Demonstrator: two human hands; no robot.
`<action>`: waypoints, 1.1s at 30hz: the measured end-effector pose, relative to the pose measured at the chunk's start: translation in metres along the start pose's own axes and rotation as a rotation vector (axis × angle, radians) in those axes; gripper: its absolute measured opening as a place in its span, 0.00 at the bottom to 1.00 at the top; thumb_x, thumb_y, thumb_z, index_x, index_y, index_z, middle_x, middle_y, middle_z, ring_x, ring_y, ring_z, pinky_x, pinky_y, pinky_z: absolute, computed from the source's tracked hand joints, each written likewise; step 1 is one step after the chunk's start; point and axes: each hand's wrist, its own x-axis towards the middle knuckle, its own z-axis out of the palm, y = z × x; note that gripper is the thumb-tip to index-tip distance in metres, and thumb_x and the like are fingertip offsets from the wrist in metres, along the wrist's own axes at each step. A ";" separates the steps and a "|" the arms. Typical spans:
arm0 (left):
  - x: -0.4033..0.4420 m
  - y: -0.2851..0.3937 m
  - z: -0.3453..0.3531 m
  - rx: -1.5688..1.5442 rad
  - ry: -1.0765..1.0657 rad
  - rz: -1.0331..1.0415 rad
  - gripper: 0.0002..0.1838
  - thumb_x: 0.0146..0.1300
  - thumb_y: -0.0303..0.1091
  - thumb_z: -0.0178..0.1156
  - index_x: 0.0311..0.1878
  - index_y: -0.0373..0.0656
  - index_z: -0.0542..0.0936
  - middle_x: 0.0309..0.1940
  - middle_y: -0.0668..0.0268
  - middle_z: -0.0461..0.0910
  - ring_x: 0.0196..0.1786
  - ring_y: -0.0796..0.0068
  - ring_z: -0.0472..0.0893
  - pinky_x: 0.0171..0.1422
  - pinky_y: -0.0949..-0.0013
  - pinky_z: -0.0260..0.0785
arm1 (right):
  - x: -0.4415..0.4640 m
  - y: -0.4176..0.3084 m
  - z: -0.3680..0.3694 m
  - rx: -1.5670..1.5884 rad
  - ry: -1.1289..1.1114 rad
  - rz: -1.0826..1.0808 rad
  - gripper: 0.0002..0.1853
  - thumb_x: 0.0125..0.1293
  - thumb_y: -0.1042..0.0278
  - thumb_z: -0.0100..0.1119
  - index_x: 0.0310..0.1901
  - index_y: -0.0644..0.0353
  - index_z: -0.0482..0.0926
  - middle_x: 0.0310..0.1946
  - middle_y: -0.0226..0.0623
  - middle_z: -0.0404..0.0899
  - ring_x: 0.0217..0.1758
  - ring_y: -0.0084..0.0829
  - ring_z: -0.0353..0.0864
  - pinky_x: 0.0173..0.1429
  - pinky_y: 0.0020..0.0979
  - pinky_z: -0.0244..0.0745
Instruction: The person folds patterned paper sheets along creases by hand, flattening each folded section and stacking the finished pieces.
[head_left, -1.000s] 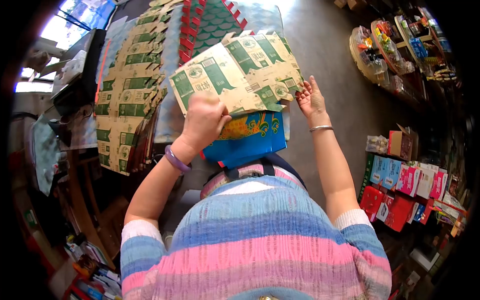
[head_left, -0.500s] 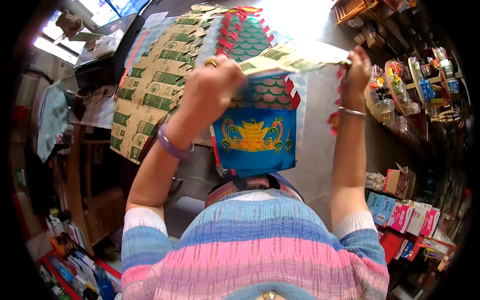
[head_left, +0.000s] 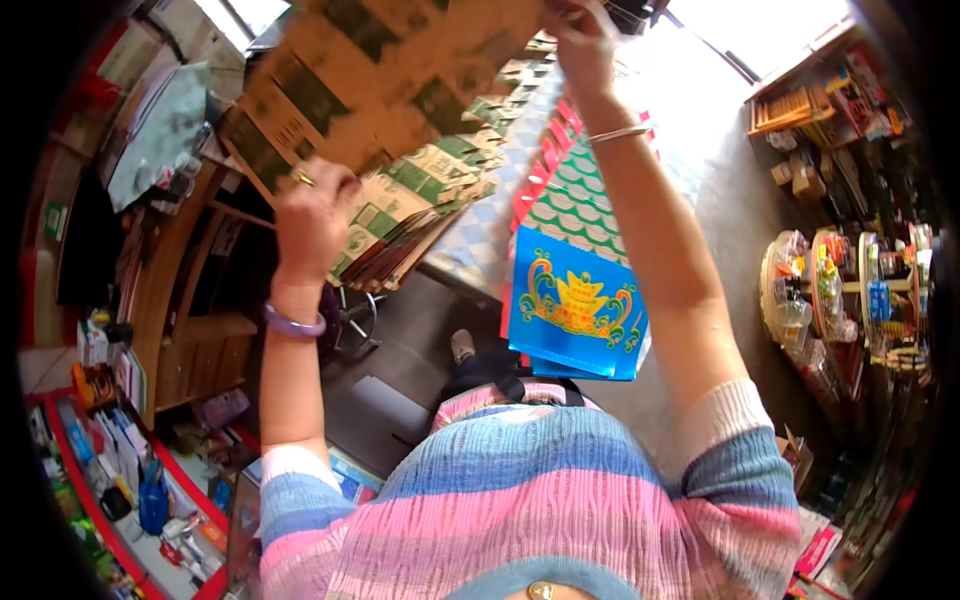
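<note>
One table (head_left: pixel 485 238), its cover checked in pale blue and white, runs through the upper middle of the frame. One brown cardboard sheet (head_left: pixel 400 80), printed in dark green, is held up across the upper left, slanting, its top cut off by the frame. Below it, left of centre, sits one stack of printed sheets (head_left: pixel 425 190); the edges lie too close for me to count. Right of that, near the middle, I see one green scale-patterned panel (head_left: pixel 575 205) edged with red zigzags, and just below it one blue panel (head_left: pixel 572 312) bearing a single gold motif (head_left: pixel 582 292). At the right edge I count three rounded tiers of goods (head_left: pixel 835 300).

Both arms reach forward, the right stretched farther and higher, slanting up from the lower right; the left rises nearly straight, lower in the frame. The left hand (head_left: pixel 308 220) is curled, its fingers pinching the sheet's lower edge. The right hand (head_left: pixel 585 55), up by the top edge, has thumb and fingers closed on the sheet's right-hand corner.

There are two bangles: purple (head_left: pixel 295 325) on the left wrist, silver (head_left: pixel 620 133) on the right. One gold ring (head_left: pixel 303 178) shows on the left hand.
</note>
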 end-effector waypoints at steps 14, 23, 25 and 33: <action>-0.099 -0.047 0.061 -0.018 -0.256 -0.322 0.06 0.59 0.33 0.66 0.33 0.42 0.81 0.32 0.58 0.80 0.37 0.53 0.81 0.40 0.57 0.72 | -0.130 0.090 0.037 -0.994 -0.317 0.642 0.20 0.58 0.54 0.71 0.51 0.50 0.82 0.42 0.47 0.85 0.49 0.44 0.84 0.55 0.39 0.76; -0.093 -0.047 0.072 0.055 -0.179 -0.359 0.05 0.58 0.34 0.67 0.33 0.46 0.82 0.33 0.62 0.80 0.39 0.54 0.80 0.45 0.56 0.71 | -0.099 0.125 0.038 -0.651 -0.158 0.734 0.21 0.54 0.58 0.69 0.50 0.54 0.84 0.44 0.43 0.86 0.50 0.39 0.85 0.56 0.35 0.77; -0.093 -0.050 0.080 0.069 -0.211 -0.342 0.04 0.58 0.34 0.67 0.33 0.45 0.82 0.32 0.61 0.80 0.39 0.54 0.80 0.44 0.56 0.72 | -0.098 0.095 0.046 -0.793 -0.237 0.708 0.21 0.54 0.58 0.70 0.50 0.53 0.84 0.43 0.44 0.86 0.49 0.40 0.85 0.56 0.35 0.77; -0.097 -0.056 0.070 -0.152 -0.376 -0.324 0.07 0.62 0.34 0.61 0.37 0.41 0.84 0.35 0.57 0.81 0.42 0.53 0.81 0.45 0.57 0.73 | -0.132 0.096 0.016 -1.113 -0.504 0.513 0.21 0.56 0.55 0.68 0.52 0.50 0.84 0.49 0.52 0.82 0.54 0.47 0.81 0.60 0.41 0.75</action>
